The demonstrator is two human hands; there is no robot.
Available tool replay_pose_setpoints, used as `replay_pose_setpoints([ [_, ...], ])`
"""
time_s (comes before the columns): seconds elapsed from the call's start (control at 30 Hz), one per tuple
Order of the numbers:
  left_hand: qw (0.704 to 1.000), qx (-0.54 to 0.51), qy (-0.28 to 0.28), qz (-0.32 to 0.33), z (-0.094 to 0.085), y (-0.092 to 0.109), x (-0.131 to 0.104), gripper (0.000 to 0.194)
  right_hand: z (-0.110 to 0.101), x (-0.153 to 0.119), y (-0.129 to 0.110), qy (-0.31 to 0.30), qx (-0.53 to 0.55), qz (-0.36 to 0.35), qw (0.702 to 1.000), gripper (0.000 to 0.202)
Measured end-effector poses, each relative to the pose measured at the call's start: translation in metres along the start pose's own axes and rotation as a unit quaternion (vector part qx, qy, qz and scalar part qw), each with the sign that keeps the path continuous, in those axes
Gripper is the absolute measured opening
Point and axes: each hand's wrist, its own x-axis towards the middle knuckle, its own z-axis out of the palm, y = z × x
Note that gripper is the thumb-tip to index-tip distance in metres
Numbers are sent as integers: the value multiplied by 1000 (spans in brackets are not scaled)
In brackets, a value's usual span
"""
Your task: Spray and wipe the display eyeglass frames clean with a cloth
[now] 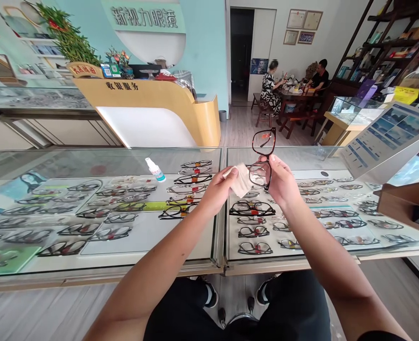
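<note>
Dark tortoiseshell glasses [274,137] are held up on edge over the glass counter, one lens above the other. My right hand [282,182] is closed on the frame near the bridge, between the two lenses. A pale cloth [241,181] is pinched in my left hand [222,189], just left of the lower lens; whether it touches the lens I cannot tell. A white spray bottle [155,170] with a blue-green lower part stands on the counter to the left of my left hand.
Rows of glasses [255,231] lie in the glass display counter [181,246]. A slanted printed sign [387,137] and a brown box [408,203] stand at the right. Two people sit at a far table [291,94], beyond a wooden reception desk [152,99].
</note>
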Motion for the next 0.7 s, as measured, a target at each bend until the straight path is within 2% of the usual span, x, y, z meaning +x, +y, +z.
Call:
replay_pose_setpoints([
  [0.1,999,-38,-2,-15,-2,2,2,68,1,0,1,6,-3,-12,1000,44],
  [0.27,992,-106,-39,-55,-5,9,2,56,1,0,1,18,-22,-10,1000,42],
  [0.4,989,-117,-72,-45,-8,13,3,47,0,0,-1,19,-22,3,1000,45],
  [0.57,995,-96,-35,0,-8,11,5,49,3,-2,0,-3,-35,19,999,48],
  [0.7,999,-51,-5,9,-2,7,1,58,7,-5,5,-16,-45,24,999,46],
])
